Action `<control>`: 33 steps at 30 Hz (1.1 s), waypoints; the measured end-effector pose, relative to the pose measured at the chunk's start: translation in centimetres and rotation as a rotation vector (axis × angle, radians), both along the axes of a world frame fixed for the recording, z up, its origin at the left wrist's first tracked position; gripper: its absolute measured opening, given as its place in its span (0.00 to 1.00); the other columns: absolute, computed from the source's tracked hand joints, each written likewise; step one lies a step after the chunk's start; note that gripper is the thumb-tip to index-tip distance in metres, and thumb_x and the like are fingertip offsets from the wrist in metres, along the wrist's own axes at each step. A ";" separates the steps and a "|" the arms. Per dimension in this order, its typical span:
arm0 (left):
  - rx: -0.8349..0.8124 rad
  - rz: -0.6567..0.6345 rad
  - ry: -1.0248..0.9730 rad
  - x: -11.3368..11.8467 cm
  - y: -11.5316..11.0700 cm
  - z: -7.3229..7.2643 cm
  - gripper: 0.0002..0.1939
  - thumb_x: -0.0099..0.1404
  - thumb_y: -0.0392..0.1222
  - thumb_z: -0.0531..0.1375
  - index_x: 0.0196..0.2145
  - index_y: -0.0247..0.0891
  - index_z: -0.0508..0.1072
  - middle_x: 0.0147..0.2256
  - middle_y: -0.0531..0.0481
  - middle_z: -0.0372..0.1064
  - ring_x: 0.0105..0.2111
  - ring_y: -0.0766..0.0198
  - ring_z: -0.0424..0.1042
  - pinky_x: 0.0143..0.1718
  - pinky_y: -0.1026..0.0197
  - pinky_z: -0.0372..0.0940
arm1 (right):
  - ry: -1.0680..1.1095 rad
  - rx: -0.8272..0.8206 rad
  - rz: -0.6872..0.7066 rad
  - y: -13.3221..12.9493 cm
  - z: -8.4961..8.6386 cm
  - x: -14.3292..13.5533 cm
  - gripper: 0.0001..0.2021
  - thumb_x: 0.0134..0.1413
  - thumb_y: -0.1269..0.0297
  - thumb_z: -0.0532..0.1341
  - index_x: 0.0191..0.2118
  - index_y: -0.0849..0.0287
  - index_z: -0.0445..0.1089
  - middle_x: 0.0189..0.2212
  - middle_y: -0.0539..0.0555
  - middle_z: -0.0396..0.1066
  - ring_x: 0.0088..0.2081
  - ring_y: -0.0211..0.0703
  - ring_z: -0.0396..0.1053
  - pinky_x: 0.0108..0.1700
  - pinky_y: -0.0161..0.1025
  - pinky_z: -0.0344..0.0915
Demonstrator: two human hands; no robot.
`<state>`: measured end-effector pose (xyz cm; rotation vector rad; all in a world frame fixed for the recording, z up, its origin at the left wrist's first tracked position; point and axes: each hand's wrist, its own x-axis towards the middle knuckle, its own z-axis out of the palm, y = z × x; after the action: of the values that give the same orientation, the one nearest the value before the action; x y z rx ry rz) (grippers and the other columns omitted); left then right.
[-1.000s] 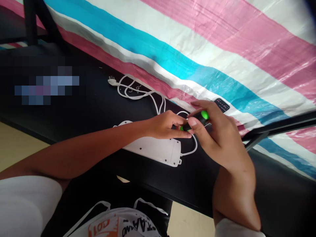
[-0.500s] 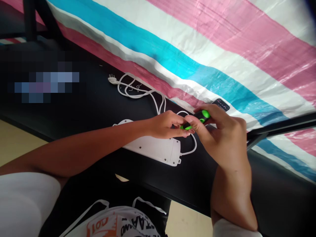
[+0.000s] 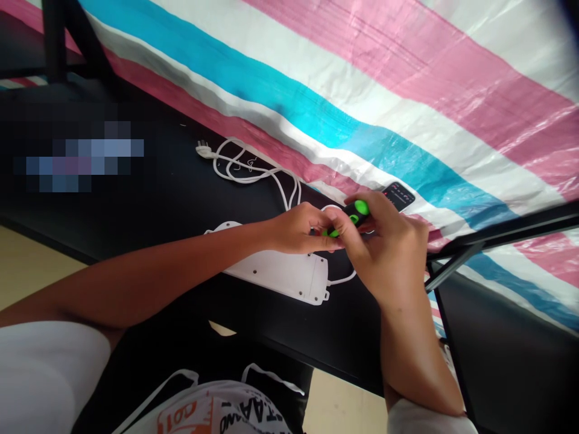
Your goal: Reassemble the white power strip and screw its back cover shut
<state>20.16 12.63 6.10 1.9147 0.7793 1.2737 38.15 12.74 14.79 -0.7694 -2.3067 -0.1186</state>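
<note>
My right hand [image 3: 380, 244] is closed round the black-and-green handle of what looks like a screwdriver [image 3: 357, 211], thumb along its near side. Its shaft is hidden by fingers. At the handle's lower left end, my left hand [image 3: 304, 232] pinches with thumb and forefinger, seemingly holding that end. Both hands are held over a white power strip [image 3: 280, 276], which lies underside up with small dark screw holes showing. My left forearm and hand cover part of its upper edge. A white cord [image 3: 344, 280] leaves the strip's right end and passes behind my right hand.
The coiled cord with its plug [image 3: 204, 149] lies on the black table [image 3: 181, 199] behind the strip. A phone [image 3: 398, 196] rests against the striped plastic sheet [image 3: 316, 108] at the back. A black metal bar [image 3: 497, 234] slants in at right. A blurred-out patch is at left.
My right hand has shifted left, closer to my left hand, and the screwdriver has come with it. The left hand has barely moved. The view has shifted slightly.
</note>
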 end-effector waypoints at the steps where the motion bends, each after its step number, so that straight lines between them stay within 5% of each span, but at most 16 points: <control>1: 0.002 -0.001 0.002 0.0 0.0 0.0 0.14 0.67 0.50 0.67 0.33 0.36 0.80 0.32 0.44 0.79 0.32 0.62 0.78 0.33 0.63 0.70 | -0.013 -0.030 0.016 0.0 0.1 0.1 0.18 0.66 0.45 0.61 0.45 0.55 0.73 0.28 0.51 0.75 0.27 0.43 0.73 0.32 0.38 0.62; 6: 0.013 -0.014 -0.045 0.1 -0.3 0.2 0.12 0.67 0.47 0.67 0.32 0.36 0.79 0.27 0.50 0.77 0.26 0.67 0.74 0.29 0.67 0.66 | -0.078 -0.156 0.108 0.1 0.8 0.6 0.20 0.66 0.46 0.61 0.52 0.56 0.71 0.34 0.54 0.77 0.30 0.45 0.75 0.33 0.39 0.67; 16: -0.068 -0.090 -0.022 -0.1 -0.1 -0.1 0.15 0.69 0.52 0.66 0.34 0.35 0.79 0.31 0.46 0.79 0.31 0.63 0.78 0.30 0.65 0.68 | -0.147 -0.255 0.272 0.3 1.8 1.5 0.20 0.69 0.58 0.58 0.63 0.53 0.65 0.50 0.59 0.77 0.40 0.51 0.78 0.42 0.47 0.74; 27: -0.041 -0.047 0.019 -0.2 -0.1 -0.1 0.15 0.68 0.53 0.67 0.34 0.37 0.81 0.29 0.49 0.78 0.28 0.65 0.76 0.28 0.66 0.65 | -0.203 -0.213 0.241 0.5 1.7 1.9 0.23 0.69 0.53 0.59 0.65 0.53 0.62 0.48 0.59 0.78 0.40 0.53 0.79 0.39 0.45 0.73; 33: -0.026 -0.036 0.031 -0.2 -0.1 -0.2 0.14 0.68 0.51 0.66 0.33 0.37 0.80 0.27 0.50 0.76 0.27 0.66 0.74 0.27 0.65 0.64 | -0.197 -0.134 0.125 -0.4 1.3 1.0 0.17 0.68 0.50 0.60 0.54 0.55 0.68 0.37 0.54 0.79 0.31 0.45 0.77 0.33 0.39 0.67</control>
<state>19.99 12.58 5.90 1.9230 0.7708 1.2092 39.14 12.32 16.13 -0.7039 -2.5646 0.0181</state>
